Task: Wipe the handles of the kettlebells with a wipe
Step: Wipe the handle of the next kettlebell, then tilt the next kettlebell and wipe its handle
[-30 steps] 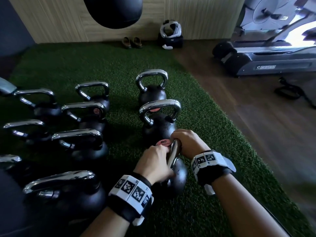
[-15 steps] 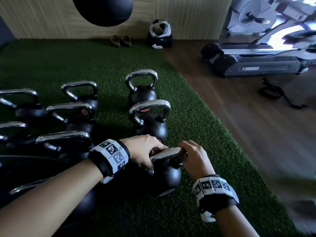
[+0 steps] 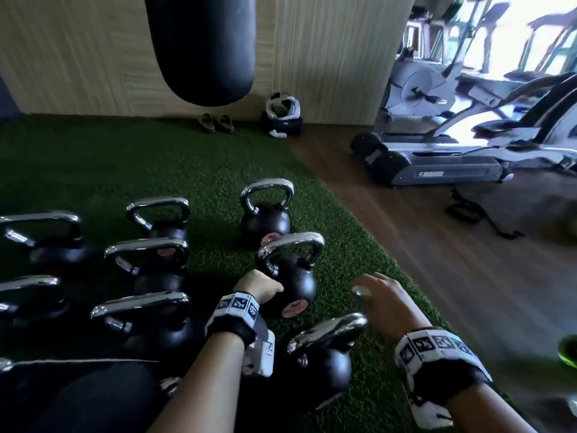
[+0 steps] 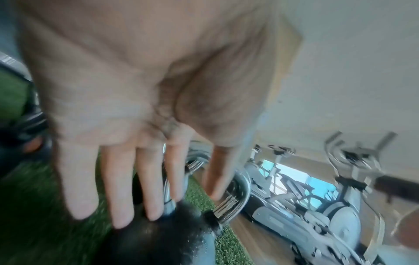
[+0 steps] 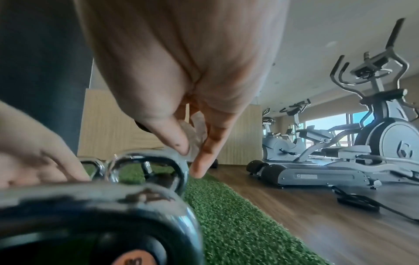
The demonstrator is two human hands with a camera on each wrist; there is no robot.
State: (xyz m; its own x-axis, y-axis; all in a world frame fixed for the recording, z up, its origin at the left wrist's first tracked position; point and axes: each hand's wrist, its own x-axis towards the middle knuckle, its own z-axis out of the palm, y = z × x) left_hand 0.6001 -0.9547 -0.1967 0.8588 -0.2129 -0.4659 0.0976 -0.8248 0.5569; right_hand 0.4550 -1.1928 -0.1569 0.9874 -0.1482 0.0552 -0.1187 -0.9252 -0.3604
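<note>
Loosely, the straight fingers point(image 4: 118, 193) of my left hand point(image 3: 260, 287) rested on the black body of the middle kettlebell point(image 3: 292, 276). My right hand point(image 3: 385, 303) pinched the white wipe point(image 5: 195, 136) between thumb and fingers, at three o'clock from that bell and just past the chrome handle point(image 3: 327, 331) of the nearest kettlebell point(image 3: 324, 367). Both stood on green turf point(image 3: 368, 254); more kettlebells point(image 3: 150, 242) stood at nine o'clock.

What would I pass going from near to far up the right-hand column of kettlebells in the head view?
Nearest kettlebell → middle kettlebell, which the left hand touches → far kettlebell → white and black gear by the wall.
</note>
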